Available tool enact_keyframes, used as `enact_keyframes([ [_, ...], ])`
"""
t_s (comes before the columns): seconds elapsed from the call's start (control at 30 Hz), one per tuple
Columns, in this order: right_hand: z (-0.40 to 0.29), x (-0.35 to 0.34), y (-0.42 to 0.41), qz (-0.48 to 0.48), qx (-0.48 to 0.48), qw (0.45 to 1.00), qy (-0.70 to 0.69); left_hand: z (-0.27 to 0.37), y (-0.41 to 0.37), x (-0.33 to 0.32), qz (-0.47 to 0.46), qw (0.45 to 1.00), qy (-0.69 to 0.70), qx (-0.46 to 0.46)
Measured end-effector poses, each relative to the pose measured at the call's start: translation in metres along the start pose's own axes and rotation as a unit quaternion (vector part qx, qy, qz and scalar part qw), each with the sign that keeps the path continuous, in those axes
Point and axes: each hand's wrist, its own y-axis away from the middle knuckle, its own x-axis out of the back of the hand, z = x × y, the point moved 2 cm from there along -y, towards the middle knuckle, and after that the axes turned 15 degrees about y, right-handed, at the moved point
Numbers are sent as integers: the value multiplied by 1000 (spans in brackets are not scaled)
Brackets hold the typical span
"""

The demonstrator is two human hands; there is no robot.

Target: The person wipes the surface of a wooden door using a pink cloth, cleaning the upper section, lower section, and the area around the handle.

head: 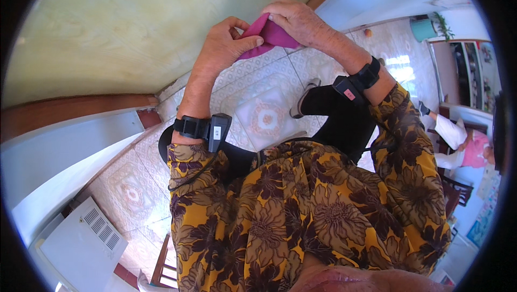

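Note:
A magenta cloth [278, 35] is stretched between my two hands, folded along its upper part. My left hand [226, 45] pinches its left end, with the thumb lying over the front of the fabric. At the upper right, my right hand [297, 19] grips the other end between thumb and fingers. Both hands are raised close to a pale yellowish panel [129, 29] with a wood-like grain, which looks like a door. Whether the cloth touches the panel I cannot tell. Each of my forearms wears a black strap with a small box.
Patterned tiles cover the floor [226, 94]. A white appliance with vents [80, 243] stands at lower left, near a wooden chair [161, 263]. On the right, a person in pink [474, 148] is seated. A teal pot with a plant [423, 29] stands farther off.

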Motion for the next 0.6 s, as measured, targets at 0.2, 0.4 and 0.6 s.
enact_keyframes([
  [0.2, -4, -3, 1, -94, -84, 987, -96, -5, 1, -4, 68, 992, -68, -83],
  [0.4, 6, 2, 6, -190, -195, 920, -281, -10, -3, 1, 12, 995, -37, -87],
  [0.6, -8, 1, 20, -373, -230, 782, -444, -10, -5, 9, -72, 995, 46, -44],
])
